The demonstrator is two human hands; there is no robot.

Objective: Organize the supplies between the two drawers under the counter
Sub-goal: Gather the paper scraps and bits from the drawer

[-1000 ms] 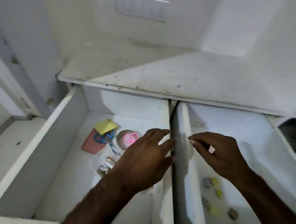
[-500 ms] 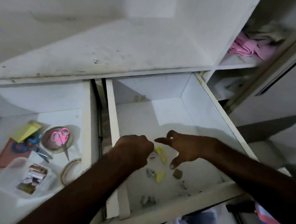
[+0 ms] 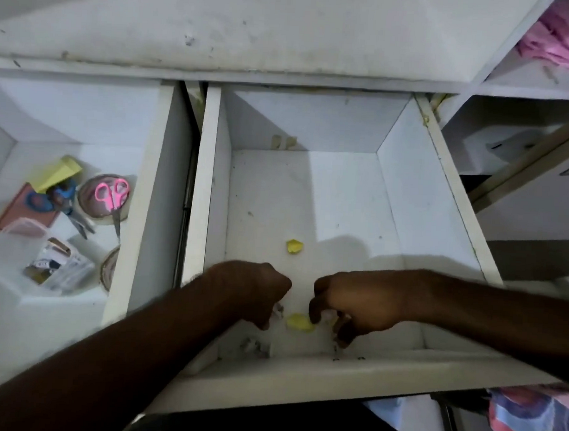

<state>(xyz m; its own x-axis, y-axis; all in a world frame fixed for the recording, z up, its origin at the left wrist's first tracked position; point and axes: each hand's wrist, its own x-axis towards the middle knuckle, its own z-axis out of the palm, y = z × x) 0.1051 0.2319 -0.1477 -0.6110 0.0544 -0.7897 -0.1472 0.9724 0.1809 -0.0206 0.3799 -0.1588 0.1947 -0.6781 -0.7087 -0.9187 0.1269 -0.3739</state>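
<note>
Two white drawers stand pulled out under the counter (image 3: pixel 253 32). Both my hands are low in the front of the right drawer (image 3: pixel 406 202). My left hand (image 3: pixel 249 292) is curled, its fingertips pinching a small silver clip (image 3: pixel 278 309). My right hand (image 3: pixel 357 305) is arched like a claw, thumb and fingers apart, and the thumb touches a crumpled yellow piece (image 3: pixel 299 323). A second yellow piece (image 3: pixel 294 247) lies further back. More silver clips (image 3: pixel 256 345) lie by the front wall.
The left drawer (image 3: pixel 146 188) holds a yellow note pad (image 3: pixel 56 172), blue scissors (image 3: pixel 60 200), pink scissors (image 3: pixel 111 194) on a tape roll, a reddish notebook (image 3: pixel 20 208), a clear plastic box (image 3: pixel 27 261) and another roll (image 3: pixel 109 267). Open shelves with pink cloth (image 3: pixel 562 42) stand right.
My view has swung from the left drawer to the right one. Both hands left the drawer walls and have dropped to the small items near the front.
</note>
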